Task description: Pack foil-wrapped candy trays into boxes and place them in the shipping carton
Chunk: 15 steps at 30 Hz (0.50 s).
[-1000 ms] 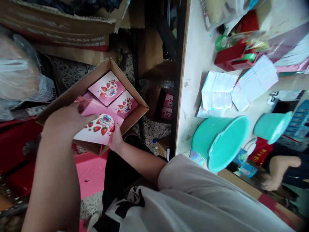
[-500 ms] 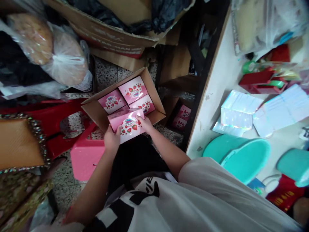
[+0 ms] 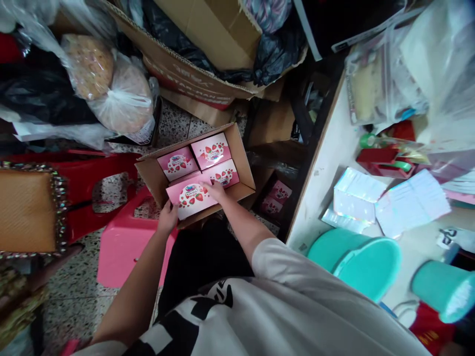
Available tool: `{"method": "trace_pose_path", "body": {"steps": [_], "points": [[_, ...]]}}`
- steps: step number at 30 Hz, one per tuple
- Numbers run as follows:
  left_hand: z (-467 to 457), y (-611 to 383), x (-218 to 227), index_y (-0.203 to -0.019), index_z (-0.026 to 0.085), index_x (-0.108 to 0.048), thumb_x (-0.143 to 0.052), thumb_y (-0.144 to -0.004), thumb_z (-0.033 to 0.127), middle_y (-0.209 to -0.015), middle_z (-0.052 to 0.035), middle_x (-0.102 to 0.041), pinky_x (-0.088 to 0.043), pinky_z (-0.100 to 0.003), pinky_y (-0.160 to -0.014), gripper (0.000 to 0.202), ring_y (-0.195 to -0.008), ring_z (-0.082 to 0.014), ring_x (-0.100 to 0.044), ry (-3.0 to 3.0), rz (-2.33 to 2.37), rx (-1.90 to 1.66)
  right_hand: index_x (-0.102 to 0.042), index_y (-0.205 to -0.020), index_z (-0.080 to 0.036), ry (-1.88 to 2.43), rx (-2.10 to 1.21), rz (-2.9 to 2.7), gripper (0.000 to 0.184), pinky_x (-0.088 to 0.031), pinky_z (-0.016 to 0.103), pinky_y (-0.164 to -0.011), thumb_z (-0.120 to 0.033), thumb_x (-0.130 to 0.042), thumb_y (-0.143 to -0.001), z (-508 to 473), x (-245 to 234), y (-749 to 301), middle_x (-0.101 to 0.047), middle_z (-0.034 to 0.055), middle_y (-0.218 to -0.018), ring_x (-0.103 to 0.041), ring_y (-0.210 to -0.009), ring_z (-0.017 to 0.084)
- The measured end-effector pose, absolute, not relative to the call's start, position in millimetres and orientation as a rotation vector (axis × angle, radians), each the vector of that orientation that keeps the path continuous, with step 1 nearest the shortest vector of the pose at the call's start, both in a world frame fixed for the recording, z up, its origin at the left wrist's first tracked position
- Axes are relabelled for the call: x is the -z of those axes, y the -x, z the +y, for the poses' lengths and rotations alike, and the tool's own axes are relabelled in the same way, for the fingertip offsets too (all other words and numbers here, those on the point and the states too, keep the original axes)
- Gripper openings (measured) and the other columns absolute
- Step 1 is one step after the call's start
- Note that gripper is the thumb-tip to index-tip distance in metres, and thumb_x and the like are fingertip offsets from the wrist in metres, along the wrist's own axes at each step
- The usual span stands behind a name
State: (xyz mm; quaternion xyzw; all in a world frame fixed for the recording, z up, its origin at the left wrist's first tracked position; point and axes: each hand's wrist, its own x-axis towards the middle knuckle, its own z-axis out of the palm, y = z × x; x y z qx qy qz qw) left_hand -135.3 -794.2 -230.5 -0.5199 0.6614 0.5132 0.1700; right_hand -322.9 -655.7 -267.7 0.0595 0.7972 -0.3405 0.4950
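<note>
Right hand (image 3: 214,190): palm down, flat on the top face of a pink strawberry-print box (image 3: 189,199)

Left hand (image 3: 167,217): fingers curled at the box's near corner; contact with the box cannot be confirmed from this view

Hand state: apart, box between them, no clamping grip visible on either side

Box position: lying at the front of an open cardboard carton (image 3: 242,160), slightly tilted, near edge over the carton's near wall

Carton contents: three more pink strawberry-print boxes (image 3: 211,151), lying flat side by side, tightly packed against the far walls

Carton surroundings: pink plastic stool (image 3: 126,259) just left of the carton's near corner, red plastic stool (image 3: 100,168) beyond it; what supports the carton is hidden

Low shelf: dark-framed compartment (image 3: 276,198) right of the carton, holding two similar pink boxes

Rear: large flattened carton (image 3: 189,74) with black plastic bags (image 3: 274,54); white plastic bag (image 3: 124,101) holding round items, contents unclear

Bench: white-topped table (image 3: 319,163) carrying iridescent sleeves (image 3: 356,198) and a red tape dispenser (image 3: 382,160)

Floor, right: two teal plastic buckets (image 3: 359,264), lying on their sides
</note>
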Motion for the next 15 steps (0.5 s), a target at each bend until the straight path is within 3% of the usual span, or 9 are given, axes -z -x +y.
{"method": "trace_pose_path", "body": {"steps": [3, 7, 11, 15], "points": [[-786.7, 128.2, 236.6, -0.119, 0.015, -0.068, -0.048, -0.093, 0.036, -0.123, -0.0127, -0.07, -0.044, -0.038, -0.107, 0.038, -0.117, -0.0255, -0.063, 1.511, 1.9, -1.618, -0.072, -0.106, -0.015, -0.187, 0.896, 2.007, 0.052, -0.053, 0.03, -0.086, -0.057, -0.07, -0.076, -626.6, 244.5, 339.2, -0.075, 0.0092, -0.101, -0.07, -0.095, 0.021], [-781.5, 157.4, 247.7, -0.106, 0.015, -0.072, -0.057, -0.087, 0.029, -0.109, -0.0124, -0.074, -0.049, -0.039, -0.101, 0.028, -0.106, -0.0251, -0.067, 1.667, 1.875, -1.63, -0.072, -0.107, -0.012, -0.275, 0.987, 2.13, 0.055, -0.055, 0.028, -0.075, -0.055, -0.072, -0.074, -574.0, 202.6, 367.2, -0.076, 0.0108, -0.096, -0.071, -0.088, 0.023], [-796.8, 246.3, 278.9, -0.092, 0.012, -0.072, -0.065, -0.081, 0.021, -0.091, -0.0112, -0.074, -0.053, -0.04, -0.092, 0.016, -0.089, -0.0245, -0.07, 1.746, 1.823, -1.689, -0.072, -0.098, -0.008, -0.488, 0.926, 2.075, 0.047, -0.053, 0.024, -0.061, -0.052, -0.064, -0.082, -533.9, 167.4, 345.4, -0.075, 0.0121, -0.086, -0.07, -0.074, 0.02], [-818.3, 352.3, 325.3, -0.091, 0.01, -0.066, -0.073, -0.076, 0.019, -0.099, -0.0155, -0.072, -0.051, -0.043, -0.096, 0.019, -0.097, -0.0261, -0.068, 1.689, 1.97, -1.744, -0.074, -0.099, -0.013, -0.404, 0.84, 1.749, 0.045, -0.051, 0.023, -0.058, -0.05, -0.078, -0.072, -539.3, 162.9, 265.7, -0.075, 0.007, -0.081, -0.067, -0.067, 0.018]]}}
